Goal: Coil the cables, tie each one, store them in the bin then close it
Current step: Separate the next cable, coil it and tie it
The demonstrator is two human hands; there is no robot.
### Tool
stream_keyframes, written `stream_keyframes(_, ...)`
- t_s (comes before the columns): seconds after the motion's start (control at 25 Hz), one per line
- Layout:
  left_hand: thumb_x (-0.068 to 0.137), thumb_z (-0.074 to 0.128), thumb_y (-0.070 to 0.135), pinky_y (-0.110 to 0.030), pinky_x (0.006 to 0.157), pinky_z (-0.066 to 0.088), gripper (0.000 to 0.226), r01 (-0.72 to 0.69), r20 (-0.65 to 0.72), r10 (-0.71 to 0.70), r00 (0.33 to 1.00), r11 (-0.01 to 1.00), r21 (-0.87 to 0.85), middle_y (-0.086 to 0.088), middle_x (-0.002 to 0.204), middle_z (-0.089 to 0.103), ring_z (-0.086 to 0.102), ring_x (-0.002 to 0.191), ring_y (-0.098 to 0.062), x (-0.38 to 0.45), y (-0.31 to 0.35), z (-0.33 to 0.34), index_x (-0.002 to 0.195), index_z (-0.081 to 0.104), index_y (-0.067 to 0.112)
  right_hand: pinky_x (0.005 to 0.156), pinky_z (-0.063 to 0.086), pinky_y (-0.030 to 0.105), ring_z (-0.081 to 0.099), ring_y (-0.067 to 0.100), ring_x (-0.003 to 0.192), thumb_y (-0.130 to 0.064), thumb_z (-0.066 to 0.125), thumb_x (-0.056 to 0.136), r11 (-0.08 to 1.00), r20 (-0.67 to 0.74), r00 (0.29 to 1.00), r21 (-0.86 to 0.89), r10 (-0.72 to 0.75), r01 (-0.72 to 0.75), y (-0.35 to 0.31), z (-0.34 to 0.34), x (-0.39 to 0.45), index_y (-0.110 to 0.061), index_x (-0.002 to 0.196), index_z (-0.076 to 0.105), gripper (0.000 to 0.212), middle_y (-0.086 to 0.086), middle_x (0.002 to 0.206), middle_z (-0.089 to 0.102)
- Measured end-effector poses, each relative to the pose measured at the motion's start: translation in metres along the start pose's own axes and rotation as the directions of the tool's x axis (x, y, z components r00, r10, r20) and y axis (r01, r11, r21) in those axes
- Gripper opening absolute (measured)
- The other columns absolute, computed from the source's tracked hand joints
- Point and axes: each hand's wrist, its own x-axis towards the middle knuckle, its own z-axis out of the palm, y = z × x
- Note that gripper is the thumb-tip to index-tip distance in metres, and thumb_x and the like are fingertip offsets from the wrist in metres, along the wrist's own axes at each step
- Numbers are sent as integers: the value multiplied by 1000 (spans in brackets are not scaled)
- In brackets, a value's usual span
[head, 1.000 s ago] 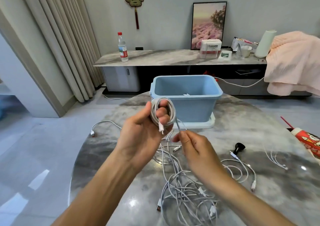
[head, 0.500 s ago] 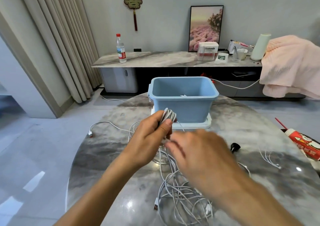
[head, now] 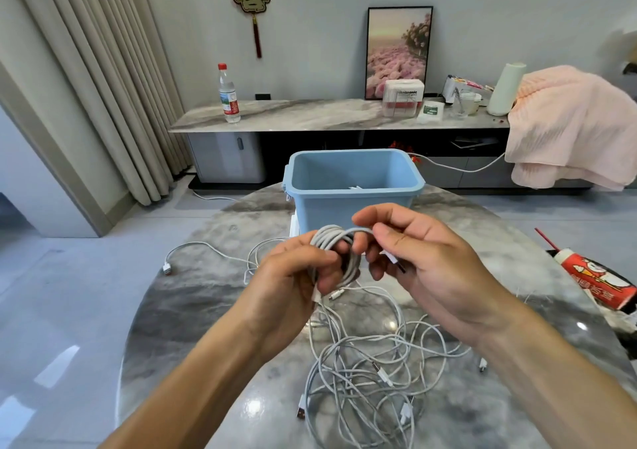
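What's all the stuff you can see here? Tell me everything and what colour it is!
coiled cable: one, white, held in both hands over the table
loose cables: a tangled pile, white, on the table near the person
single cable: one, white, on the table's left edge
bin: one, light blue, open, at the table's far side
table: one, grey marble, round
water bottle: one, clear with red cap, on the sideboard
picture: one, pink flowers, leaning on the wall
blanket: one, pink, right end of the sideboard
red package: one, table's right edge
left hand: grips the coil
right hand: fingers pinch the cable's end
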Motion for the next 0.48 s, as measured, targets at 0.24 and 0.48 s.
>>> stream_keyframes(0.24, 68, 52, 4, -16, 45, 35, 15, 19, -91, -21, 996, 999, -29, -1, 56, 37, 34, 47, -9, -7, 8, 6, 65, 67, 6, 67, 45, 25, 59, 9, 77, -19, 66, 93, 413, 75, 903, -871, -422, 266, 8, -1, -6, -22, 90, 68, 5, -12, 78, 64)
stream_keyframes(0.48, 71, 45, 3, -15, 41, 29, 15, 107, -187, -120, 975, 991, -79, 0, 54, 32, 30, 43, -9, -7, 9, 12, 67, 59, 2, 63, 60, 36, 67, 20, 61, -6, 66, 91, 937, -100, 995, -347, -5, -30, 14, 5, -3, -16, 117, 63, 27, 6, 78, 66)
